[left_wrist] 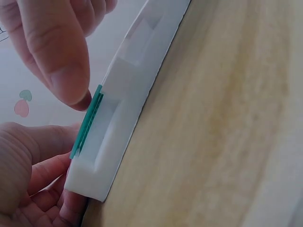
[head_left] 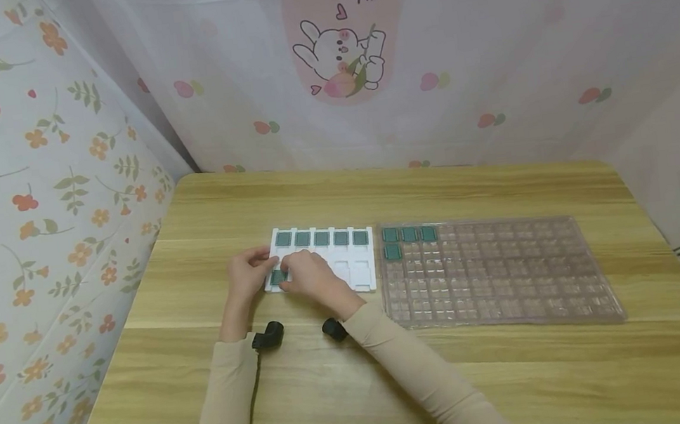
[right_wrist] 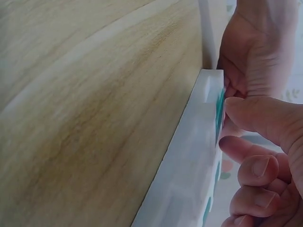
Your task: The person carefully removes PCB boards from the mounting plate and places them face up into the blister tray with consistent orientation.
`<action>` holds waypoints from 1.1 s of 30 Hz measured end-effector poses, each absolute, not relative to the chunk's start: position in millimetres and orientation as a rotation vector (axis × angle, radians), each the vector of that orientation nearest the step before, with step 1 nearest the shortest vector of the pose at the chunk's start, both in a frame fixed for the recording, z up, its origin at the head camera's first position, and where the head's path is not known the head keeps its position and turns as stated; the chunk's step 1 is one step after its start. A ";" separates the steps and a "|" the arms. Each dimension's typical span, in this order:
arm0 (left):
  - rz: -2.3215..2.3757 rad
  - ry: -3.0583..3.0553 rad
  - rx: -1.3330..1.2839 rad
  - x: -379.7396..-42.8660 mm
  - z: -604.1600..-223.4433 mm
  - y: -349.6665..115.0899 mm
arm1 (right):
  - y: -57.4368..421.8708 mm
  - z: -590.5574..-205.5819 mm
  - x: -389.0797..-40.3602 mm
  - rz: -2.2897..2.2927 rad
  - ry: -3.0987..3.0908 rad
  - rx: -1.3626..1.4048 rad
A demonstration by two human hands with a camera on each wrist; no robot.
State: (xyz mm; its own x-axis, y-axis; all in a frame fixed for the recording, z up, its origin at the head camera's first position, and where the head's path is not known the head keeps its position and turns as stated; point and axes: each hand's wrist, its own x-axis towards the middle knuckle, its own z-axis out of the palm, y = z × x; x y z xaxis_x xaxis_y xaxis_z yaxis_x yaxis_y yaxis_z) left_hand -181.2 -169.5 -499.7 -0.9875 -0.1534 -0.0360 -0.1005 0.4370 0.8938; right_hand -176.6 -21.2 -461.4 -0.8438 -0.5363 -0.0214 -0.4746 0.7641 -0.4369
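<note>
A white plastic tray lies on the table, with several green square chips along its far row. My left hand grips the tray's left end, thumb over the top and fingers along the side. At the front-left pocket lies another green chip, seen edge-on in the left wrist view, slightly raised at the tray's surface. The thumb and index finger of my right hand are at this chip's edges; its other fingers are curled. That hand covers part of the tray's near row.
A clear blister tray with many small pockets lies right of the white one. Its far-left corner holds several green chips. Black wrist cameras sit on both wrists. Patterned curtains hang behind and left of the wooden table.
</note>
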 end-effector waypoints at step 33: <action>-1.652 -2.578 0.218 -180.7 -498.5 -167.8 | -31.3 -462.8 -180.6 -0.475 2.860 -0.800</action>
State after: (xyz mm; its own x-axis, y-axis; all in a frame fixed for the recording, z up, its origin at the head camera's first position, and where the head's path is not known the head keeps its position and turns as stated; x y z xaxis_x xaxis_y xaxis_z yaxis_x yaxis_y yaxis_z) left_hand -180.7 -167.8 -498.5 -0.9874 -0.1577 -0.0159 -0.0802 0.4111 0.9080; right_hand -180.6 -31.3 -462.8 -0.8502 -0.5247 -0.0433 -0.4826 0.8095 -0.3344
